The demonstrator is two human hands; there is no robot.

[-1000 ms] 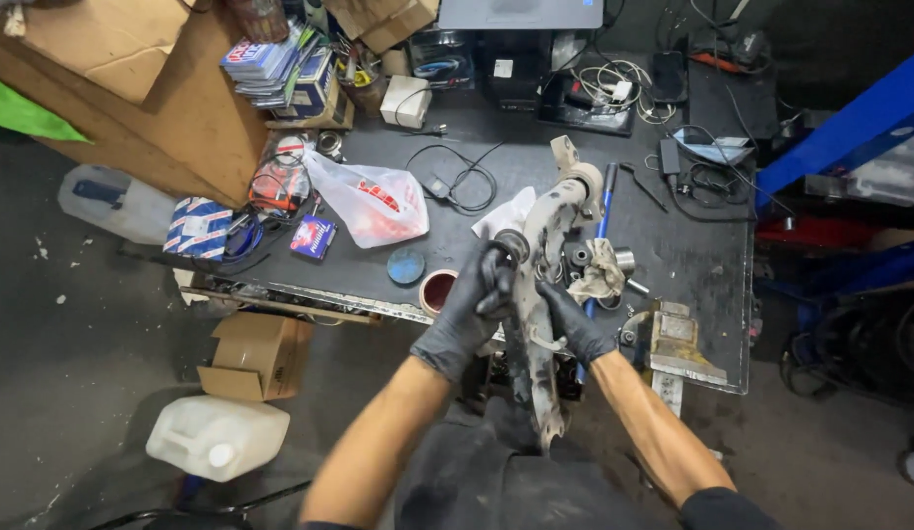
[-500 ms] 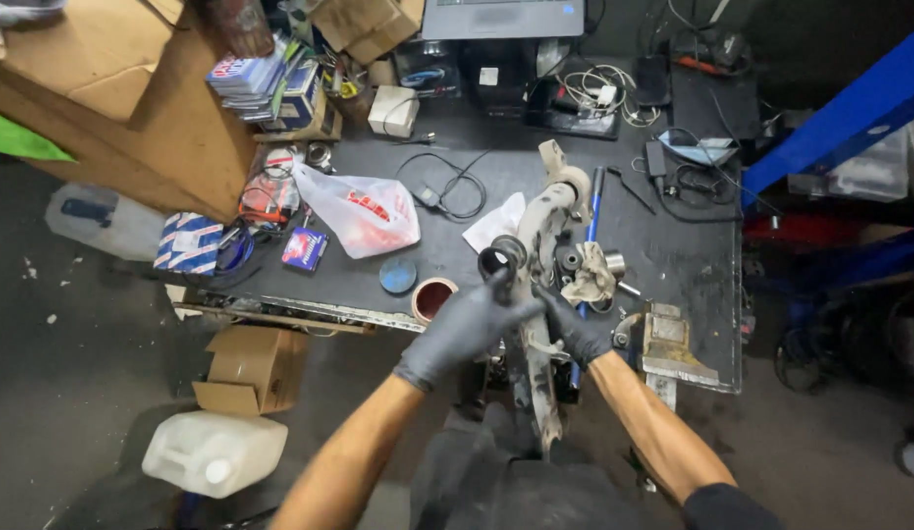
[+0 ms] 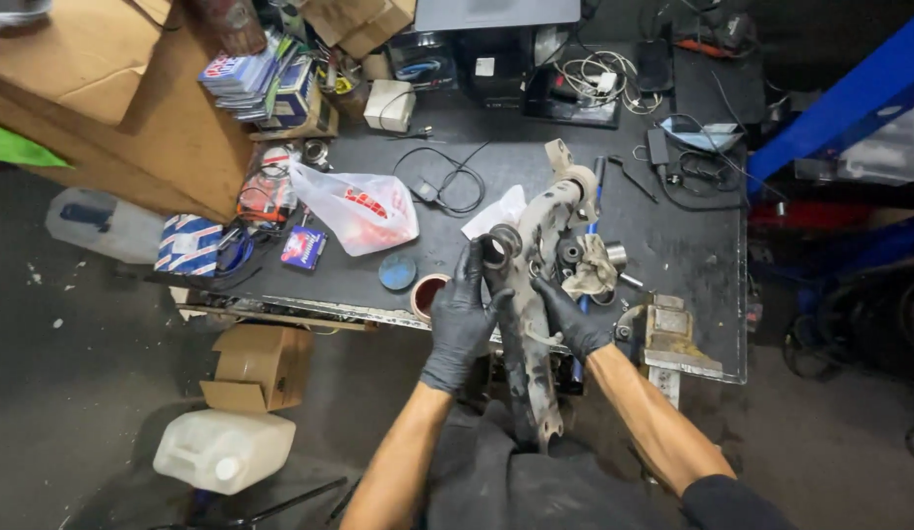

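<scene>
Since a second ago the left hand [image 3: 461,316] has slid off the bushing eye and now lies flatter against the left flank of the control arm [image 3: 532,294]; view has also shifted slightly. Right hand [image 3: 575,316] sits on the arm's right side, low near the rag [image 3: 591,272]. Both gloved. Left grip: fingers spread, pressed on the part, not closed round it. Right grip: wrapped on the arm's edge, though the thumb side is hidden. Arm stands on end, lower end down between the knees, upper end leaning over the black desk [image 3: 673,245], bench vise [image 3: 665,334] just to its right. Risk, as I read it: greasy gloves plus heavy casting, no clamp — it may slip or pivot and knock the red tin [image 3: 428,292] near the desk edge.
</scene>
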